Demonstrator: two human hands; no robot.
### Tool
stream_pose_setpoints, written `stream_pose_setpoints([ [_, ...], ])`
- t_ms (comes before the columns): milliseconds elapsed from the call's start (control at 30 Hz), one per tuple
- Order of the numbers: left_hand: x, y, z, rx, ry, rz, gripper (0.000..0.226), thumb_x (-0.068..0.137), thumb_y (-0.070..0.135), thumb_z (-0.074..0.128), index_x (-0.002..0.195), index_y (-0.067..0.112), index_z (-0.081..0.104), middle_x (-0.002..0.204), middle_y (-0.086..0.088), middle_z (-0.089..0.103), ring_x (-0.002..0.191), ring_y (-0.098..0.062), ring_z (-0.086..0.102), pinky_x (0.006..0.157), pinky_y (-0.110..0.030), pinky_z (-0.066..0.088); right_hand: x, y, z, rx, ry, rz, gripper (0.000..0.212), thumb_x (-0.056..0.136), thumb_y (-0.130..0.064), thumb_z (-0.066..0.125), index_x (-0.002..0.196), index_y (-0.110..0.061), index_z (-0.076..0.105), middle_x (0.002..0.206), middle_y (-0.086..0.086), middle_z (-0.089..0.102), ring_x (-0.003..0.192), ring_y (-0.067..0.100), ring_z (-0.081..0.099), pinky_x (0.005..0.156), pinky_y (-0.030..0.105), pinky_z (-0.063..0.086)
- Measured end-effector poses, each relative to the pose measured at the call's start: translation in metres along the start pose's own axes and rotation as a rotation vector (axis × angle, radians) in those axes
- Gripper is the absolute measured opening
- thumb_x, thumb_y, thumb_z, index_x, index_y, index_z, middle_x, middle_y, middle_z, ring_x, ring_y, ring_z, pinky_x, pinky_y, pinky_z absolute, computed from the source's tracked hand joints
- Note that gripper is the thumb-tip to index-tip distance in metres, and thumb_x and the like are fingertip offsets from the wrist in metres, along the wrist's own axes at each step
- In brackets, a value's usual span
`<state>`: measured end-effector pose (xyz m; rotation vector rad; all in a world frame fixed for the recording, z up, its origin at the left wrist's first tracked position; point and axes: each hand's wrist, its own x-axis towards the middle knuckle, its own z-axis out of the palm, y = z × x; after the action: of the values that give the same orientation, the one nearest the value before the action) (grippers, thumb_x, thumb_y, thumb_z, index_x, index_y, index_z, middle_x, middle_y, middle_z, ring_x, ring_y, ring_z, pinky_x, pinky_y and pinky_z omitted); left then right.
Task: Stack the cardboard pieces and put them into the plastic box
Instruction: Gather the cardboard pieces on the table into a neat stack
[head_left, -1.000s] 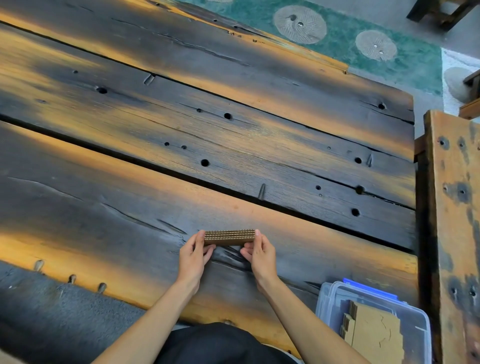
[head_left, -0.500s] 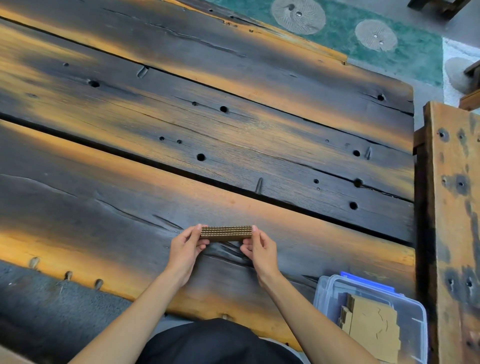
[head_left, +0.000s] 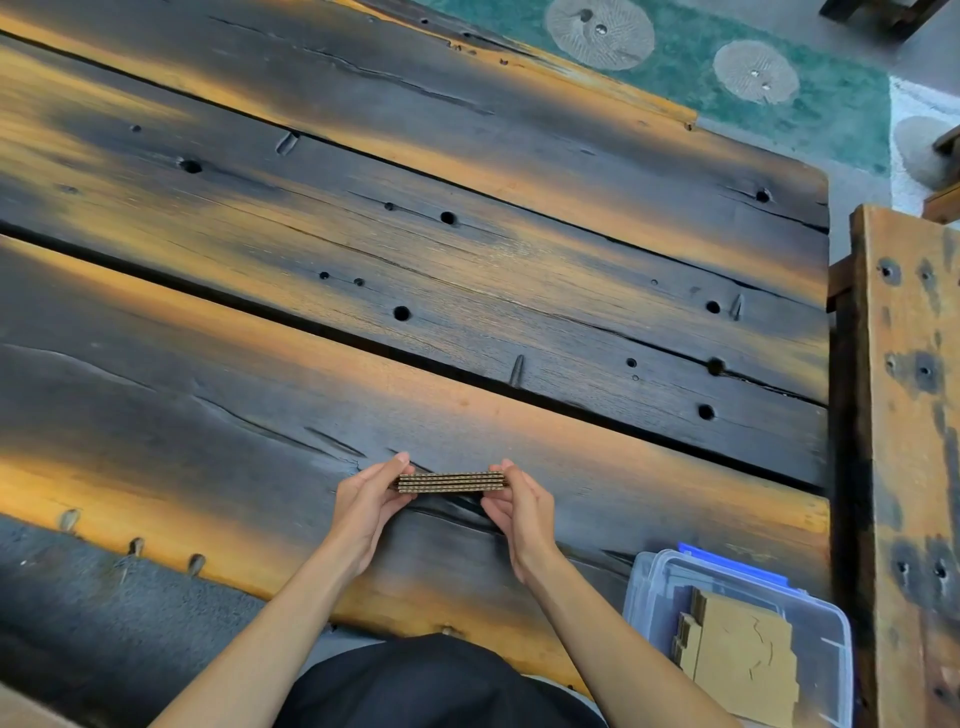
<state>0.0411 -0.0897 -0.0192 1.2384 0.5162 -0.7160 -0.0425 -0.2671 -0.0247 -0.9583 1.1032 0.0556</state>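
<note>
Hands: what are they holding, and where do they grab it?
A stack of cardboard pieces, held flat over the wooden table. The left hand pinches its left end and the right hand pinches its right end.

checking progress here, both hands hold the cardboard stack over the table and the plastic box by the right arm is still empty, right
Not quite. The head view shows the plastic box already holds cardboard pieces. The rest stands: the left hand and right hand hold the cardboard stack over the table.
</note>
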Motion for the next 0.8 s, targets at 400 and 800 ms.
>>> stream_pose_setpoints([
  [400,-0.009,0.006,0.001,0.29,-0.037,0.061,0.023,0.087,-0.002,0.065,0.081,0.013,0.08,0.083,0.0,0.073,0.072,-0.007,0.06,0.059,-0.015,0.044,-0.002,-0.023,-0.026,-0.027,-0.246,0.204,0.021,0.08,-0.01,0.078,0.097,-0.014,0.067,0.101,0.011,0.075,0.088,0.023,0.073,0.085,0.036,0.062],
  [800,-0.008,0.008,0.059,-0.231,-0.011,-0.08,0.062,0.088,0.007,0.069,0.143,0.009,0.041,0.121,-0.018,0.068,0.101,-0.026,0.072,0.088,-0.042,0.055,-0.015,-0.057,-0.039,0.126,-0.142,-0.057,0.026,0.087,0.001,0.07,0.098,-0.019,0.059,0.079,0.007,0.072,0.058,0.012,0.063,0.056,0.025,0.056],
])
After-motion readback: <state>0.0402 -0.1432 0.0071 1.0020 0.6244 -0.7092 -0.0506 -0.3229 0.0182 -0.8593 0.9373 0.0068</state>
